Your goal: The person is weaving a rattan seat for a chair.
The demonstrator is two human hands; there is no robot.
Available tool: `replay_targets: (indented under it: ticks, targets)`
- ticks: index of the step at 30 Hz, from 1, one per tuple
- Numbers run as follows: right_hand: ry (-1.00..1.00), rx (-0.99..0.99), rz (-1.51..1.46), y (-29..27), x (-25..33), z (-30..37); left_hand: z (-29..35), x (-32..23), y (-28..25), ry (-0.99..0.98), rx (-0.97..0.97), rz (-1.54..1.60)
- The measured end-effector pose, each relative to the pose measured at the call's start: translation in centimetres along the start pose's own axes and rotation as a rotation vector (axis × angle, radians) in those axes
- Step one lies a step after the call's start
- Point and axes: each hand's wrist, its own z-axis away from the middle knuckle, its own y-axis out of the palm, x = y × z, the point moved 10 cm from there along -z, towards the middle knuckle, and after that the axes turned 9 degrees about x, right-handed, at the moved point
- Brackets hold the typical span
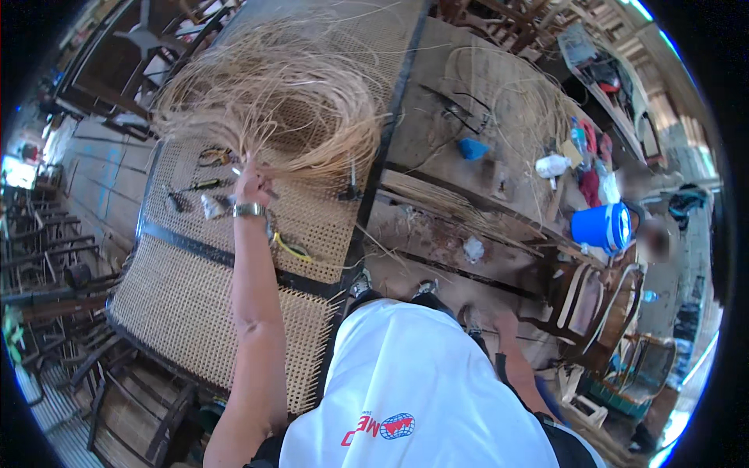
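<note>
Straw-coloured cane strands [273, 101] stood up in a big loose bunch, and the left hand [251, 186] was closed tight around the bottom of them, with a shiny watch [250, 210] on the wrist. Under the bunch lay a woven cane panel [195, 296] with a dark frame, and small tools [195, 187] sat on it near the hand. The right hand [505, 321] was low by the wooden desk [468, 156], but I could not tell if it was open or closed, and a blue bucket [601, 226] stood far off to the right.
</note>
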Motion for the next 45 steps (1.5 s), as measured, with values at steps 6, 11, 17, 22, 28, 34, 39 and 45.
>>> replay_targets:
  ticks: [6, 11, 17, 22, 28, 34, 39, 45]
  targets:
    - [0.234, 0.155, -0.568, 13.6, -9.9, 0.0, 3.7, 3.2, -0.4, 0.037, -0.074, -0.085]
    - [-0.308, -0.113, -0.542, 0.5, 6.1, -2.5, 14.2, 6.6, 4.3, 0.075, -0.218, -0.302]
    - [-1.216, 0.129, -0.671, -19.0, 23.4, 11.3, 25.3, 15.0, 22.1, 0.202, 0.585, -0.85]
    - [-1.187, 0.244, -0.794, -23.9, 22.1, 10.8, 25.0, 19.0, 22.7, -0.08, 0.781, -1.272]
    - [-0.832, 0.131, -0.905, -22.2, 5.4, 3.1, 20.7, 7.5, 15.5, 0.062, 0.349, -1.578]
    - [-0.573, 0.139, -1.28, -18.7, -9.4, 2.1, 18.9, 4.8, 12.3, 0.026, 0.35, -1.484]
    - [-0.517, -0.004, -1.32, -15.9, -16.1, 0.9, 17.4, 4.5, 13.8, 0.051, 0.475, -1.594]
    - [-0.015, -0.374, -0.785, -9.6, -28.4, -1.7, 14.4, -3.5, 12.2, 0.39, 0.244, -1.905]
